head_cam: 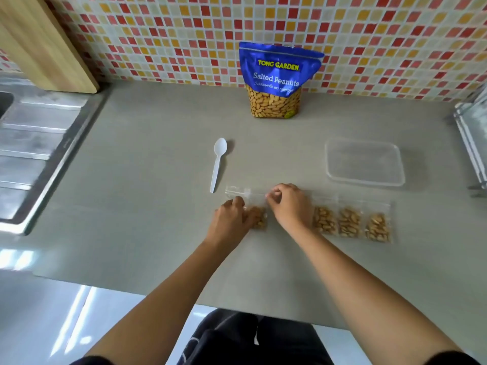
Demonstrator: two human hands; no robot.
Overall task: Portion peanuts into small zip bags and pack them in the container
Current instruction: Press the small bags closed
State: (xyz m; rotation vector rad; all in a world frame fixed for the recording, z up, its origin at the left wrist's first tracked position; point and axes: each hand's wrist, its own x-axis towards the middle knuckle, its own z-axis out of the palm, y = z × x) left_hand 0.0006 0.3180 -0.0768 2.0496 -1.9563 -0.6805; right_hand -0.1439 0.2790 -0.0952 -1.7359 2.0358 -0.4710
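A small zip bag with peanuts [259, 216] lies flat on the grey counter between my hands. My left hand [233, 217] presses on its left side, fingers curled over it. My right hand [288, 204] pinches the bag's top strip at the right. Three filled zip bags [350, 222] lie in a row just right of my right hand. The clear rectangular container [365, 162] stands behind them, with nothing visible inside. A blue bag of salted peanuts [275, 80] stands upright against the tiled wall. A white plastic spoon [218, 164] lies left of centre.
A steel sink drainboard [34, 143] borders the counter on the left, with a wooden board [44, 40] leaning on the wall above it. A metal rack [474, 143] stands at the right edge. The counter's front edge [163, 293] runs near my body.
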